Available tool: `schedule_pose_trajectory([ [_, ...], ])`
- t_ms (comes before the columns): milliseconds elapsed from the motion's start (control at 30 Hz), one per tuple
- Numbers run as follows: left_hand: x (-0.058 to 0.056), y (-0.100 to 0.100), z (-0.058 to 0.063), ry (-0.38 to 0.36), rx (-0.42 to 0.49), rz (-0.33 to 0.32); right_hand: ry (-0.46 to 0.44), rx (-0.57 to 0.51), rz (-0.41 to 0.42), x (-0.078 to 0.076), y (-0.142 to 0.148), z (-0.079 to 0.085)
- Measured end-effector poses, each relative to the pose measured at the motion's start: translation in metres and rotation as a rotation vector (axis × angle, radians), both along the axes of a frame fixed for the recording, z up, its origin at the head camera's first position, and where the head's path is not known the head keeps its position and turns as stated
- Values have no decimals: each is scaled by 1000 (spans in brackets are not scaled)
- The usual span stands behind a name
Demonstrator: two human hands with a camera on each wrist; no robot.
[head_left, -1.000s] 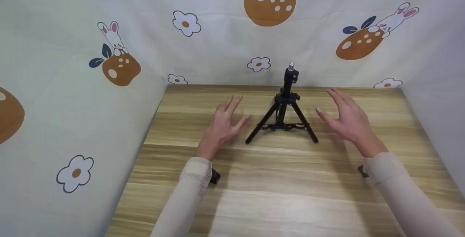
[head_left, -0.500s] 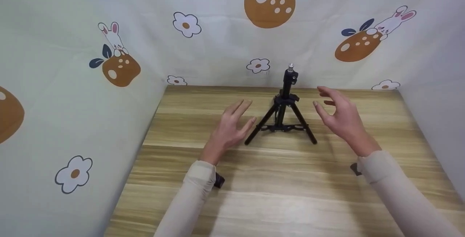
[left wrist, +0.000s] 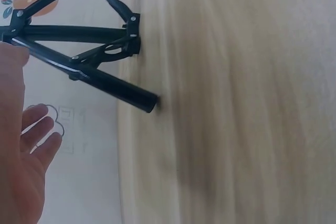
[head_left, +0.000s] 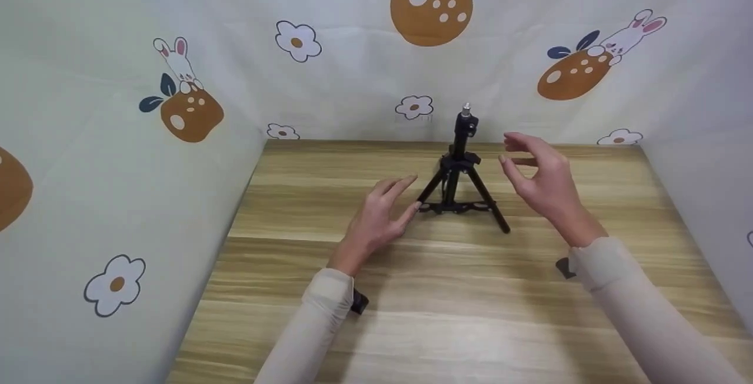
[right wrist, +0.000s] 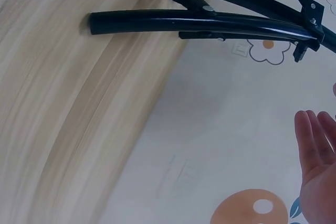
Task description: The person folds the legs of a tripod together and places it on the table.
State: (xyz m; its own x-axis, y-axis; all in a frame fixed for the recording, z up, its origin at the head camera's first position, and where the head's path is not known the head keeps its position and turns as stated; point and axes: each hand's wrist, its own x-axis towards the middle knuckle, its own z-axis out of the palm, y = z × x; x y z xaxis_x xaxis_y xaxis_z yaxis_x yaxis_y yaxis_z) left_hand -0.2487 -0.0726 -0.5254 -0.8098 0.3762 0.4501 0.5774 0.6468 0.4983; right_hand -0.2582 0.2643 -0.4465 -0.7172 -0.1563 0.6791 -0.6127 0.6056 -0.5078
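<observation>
A small black tripod stand (head_left: pixel 460 143) with a silver screw tip stands upright on the wood-grain table, its legs spread. My left hand (head_left: pixel 381 214) is just left of it, fingers loosely extended, and overlaps the left leg in the head view; whether it touches cannot be told. In the left wrist view the left hand (left wrist: pixel 23 182) shows spread fingers beside the tripod leg (left wrist: pixel 110 83). To the right of the stand my right hand (head_left: pixel 544 181) hovers apart from it, fingers bent loosely with nothing between them. The right wrist view shows the right hand (right wrist: pixel 320 182) below the stand's leg (right wrist: pixel 157 22).
The wood-grain table (head_left: pixel 459 325) meets a pale cloth backdrop (head_left: pixel 347 78) printed with rabbits, oranges and flowers, which rises behind and on both sides. A dark wrist camera (head_left: pixel 359 301) sticks out at the left cuff, another dark piece (head_left: pixel 566 267) at the right.
My left hand has moved right, up to the tripod's left leg. My right hand has moved left toward the upper column, its fingers bending more. The tripod stays in place.
</observation>
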Motion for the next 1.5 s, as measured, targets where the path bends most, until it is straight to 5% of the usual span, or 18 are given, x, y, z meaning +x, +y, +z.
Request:
schedule_pose_trajectory([
  [567,2,12,-18,25,181,-157,20,-25,17,1,-11,11],
  [1167,2,17,-28,21,270,-148,80,-98,100,-5,-27,27],
  [1500,5,21,-29,-46,309,-101,57,-185,160,-5,-45,37],
])
